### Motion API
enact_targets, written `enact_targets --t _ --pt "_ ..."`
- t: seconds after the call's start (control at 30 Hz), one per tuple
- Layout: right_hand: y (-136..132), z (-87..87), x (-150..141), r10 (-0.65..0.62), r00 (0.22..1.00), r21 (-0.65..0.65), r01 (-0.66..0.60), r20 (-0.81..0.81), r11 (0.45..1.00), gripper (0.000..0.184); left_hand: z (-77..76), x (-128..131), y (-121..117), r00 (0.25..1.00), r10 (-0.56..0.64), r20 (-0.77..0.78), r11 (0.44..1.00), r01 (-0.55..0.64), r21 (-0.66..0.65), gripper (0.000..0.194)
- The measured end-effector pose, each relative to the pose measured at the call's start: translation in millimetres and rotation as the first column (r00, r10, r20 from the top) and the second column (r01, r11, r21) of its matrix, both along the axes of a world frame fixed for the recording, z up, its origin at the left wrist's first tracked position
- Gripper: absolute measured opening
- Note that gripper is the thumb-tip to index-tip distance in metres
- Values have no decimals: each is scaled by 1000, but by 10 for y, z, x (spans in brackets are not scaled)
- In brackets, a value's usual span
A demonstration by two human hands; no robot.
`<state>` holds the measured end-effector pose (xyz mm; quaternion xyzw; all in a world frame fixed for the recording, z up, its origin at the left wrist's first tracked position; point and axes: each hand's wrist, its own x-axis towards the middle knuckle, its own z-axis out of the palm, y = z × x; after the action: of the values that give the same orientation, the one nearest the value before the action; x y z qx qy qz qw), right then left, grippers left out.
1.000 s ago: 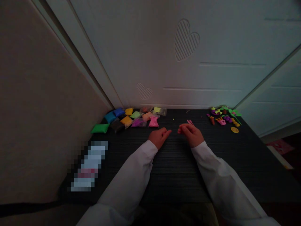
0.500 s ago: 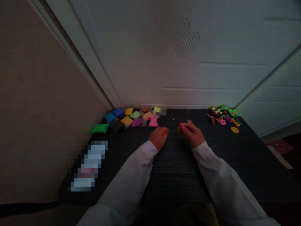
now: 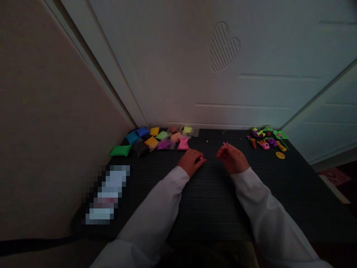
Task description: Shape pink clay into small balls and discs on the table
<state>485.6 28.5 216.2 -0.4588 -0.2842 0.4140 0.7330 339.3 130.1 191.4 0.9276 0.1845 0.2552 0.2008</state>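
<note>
My left hand (image 3: 191,162) is closed, with a small pink piece of modelling clay (image 3: 201,158) between its thumb and fingers. To the right, across a short gap, my right hand (image 3: 233,159) is held just above the dark table (image 3: 212,201), palm turned inward and fingers loosely curved apart; I see nothing in it. Small pink clay strips (image 3: 225,143) show at its fingertips, partly hidden behind them. Just beyond my left hand lies a bag of pink clay (image 3: 183,143).
Several coloured clay packets, among them a green one (image 3: 121,150) and a black one (image 3: 140,148), lie at the back left. Small clay figures (image 3: 264,144) and a yellow disc (image 3: 280,155) are at the back right. A blurred phone-like object (image 3: 107,195) lies front left.
My right hand has drawn slightly right and loosened from a pinch. My left hand has turned so that the pink clay shows in its fingers. The view has shifted slightly.
</note>
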Motion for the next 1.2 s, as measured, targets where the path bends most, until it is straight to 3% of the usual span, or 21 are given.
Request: enact_targets --t 0.23,0.53,0.7,0.87,1.13,1.2 --pt "-79 89 45 149 977 29 -146 -156 989 14 -32 -3 20 999 29 15 998 -30 47 27" --pt "-84 108 48 240 905 196 -179 -352 964 21 -86 7 55 998 38 46 995 -42 88 21" --pt "-91 139 72 288 854 240 -199 -434 950 8 -83 9 50 996 41 85 995 -48 88 19" --pt "-106 143 84 317 853 284 -209 -416 936 11 -78 7 50 995 39 90 995 -48 91 18" --pt "-88 120 105 258 897 182 -203 -360 962 7 -101 9 62 995 57 77 991 -65 114 20" --pt "-78 112 112 282 888 187 -227 -364 956 15 -106 12 60 995 58 78 991 -67 112 20"
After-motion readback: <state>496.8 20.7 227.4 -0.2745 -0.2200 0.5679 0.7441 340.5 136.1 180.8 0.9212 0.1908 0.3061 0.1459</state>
